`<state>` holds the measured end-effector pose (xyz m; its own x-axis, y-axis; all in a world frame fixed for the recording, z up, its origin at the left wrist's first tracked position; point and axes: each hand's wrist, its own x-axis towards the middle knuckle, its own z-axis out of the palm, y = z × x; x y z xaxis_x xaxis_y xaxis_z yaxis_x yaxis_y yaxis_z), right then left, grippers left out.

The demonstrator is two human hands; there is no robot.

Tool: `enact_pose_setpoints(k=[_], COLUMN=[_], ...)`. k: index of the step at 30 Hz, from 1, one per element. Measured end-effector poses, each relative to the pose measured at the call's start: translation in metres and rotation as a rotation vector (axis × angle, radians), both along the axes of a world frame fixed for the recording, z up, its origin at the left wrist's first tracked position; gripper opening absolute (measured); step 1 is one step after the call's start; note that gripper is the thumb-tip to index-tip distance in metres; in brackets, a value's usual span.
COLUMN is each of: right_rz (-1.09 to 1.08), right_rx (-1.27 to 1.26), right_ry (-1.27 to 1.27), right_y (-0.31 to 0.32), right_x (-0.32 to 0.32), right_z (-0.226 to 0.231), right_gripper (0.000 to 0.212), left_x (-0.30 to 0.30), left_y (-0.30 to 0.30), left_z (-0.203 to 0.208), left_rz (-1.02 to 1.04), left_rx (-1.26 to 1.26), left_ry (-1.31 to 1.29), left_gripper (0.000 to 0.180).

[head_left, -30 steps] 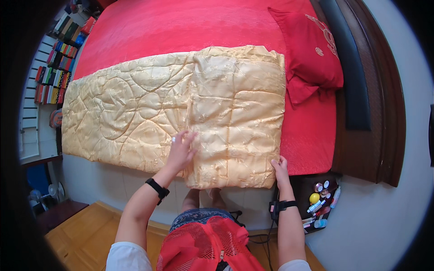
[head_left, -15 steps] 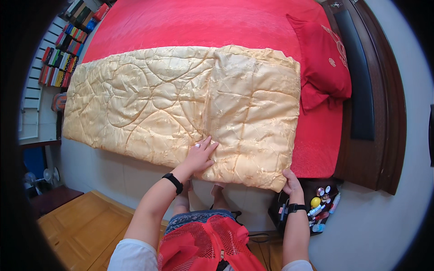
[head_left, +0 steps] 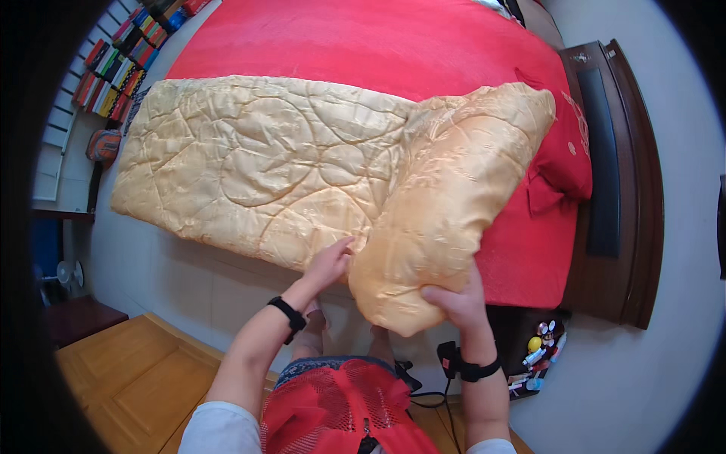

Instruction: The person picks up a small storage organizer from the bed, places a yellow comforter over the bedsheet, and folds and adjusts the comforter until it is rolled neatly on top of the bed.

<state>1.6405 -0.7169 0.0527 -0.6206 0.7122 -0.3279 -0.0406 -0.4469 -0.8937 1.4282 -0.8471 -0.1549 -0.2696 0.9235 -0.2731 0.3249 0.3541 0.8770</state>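
A shiny gold quilt (head_left: 257, 163) lies along the near side of a red-covered bed, its right end lifted and folding over toward the left. My right hand (head_left: 461, 300) grips the near corner of that raised end, thumb on top and the other fingers hidden beneath the fabric. At the crease, my left hand (head_left: 329, 265) rests on the quilt's near edge with fingers stretched out, the tips close against the bulging fold. Both wrists wear black bands.
The red bed sheet (head_left: 340, 38) spreads behind the quilt. A red pillow (head_left: 561, 170) lies by the dark wooden headboard (head_left: 635, 204). Small bottles stand on a black bedside table (head_left: 503, 325). A wooden cabinet (head_left: 144, 371) is at lower left, and books (head_left: 113, 76) fill a rack beyond.
My right hand has raised the quilt's right end and brought it leftward, so that it bulges over. My left hand has stayed near the crease, its fingers less spread.
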Motion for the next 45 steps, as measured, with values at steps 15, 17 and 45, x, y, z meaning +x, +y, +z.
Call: enact_pose_setpoints(k=[15,17,45], right_rz=[0.530,0.504,-0.073], right_rx=[0.527,0.497,-0.532], right_ry=[-0.648,-0.430,-0.012], right_y=[-0.117,-0.126,-0.070], right_x=[-0.191,-0.181,-0.042], right_z=[-0.120,-0.117,-0.143], right_gripper=[0.055,0.043,0.068], left_x=[-0.160,-0.155,-0.170], left_y=[-0.100,-0.104,-0.074], left_z=[0.044,0.035,-0.028], left_rz=[0.264,0.010,-0.112], left_rx=[0.002,0.043,-0.190], left_ry=[-0.451,0.251,0.118], left_gripper=[0.068,0.078,0.080])
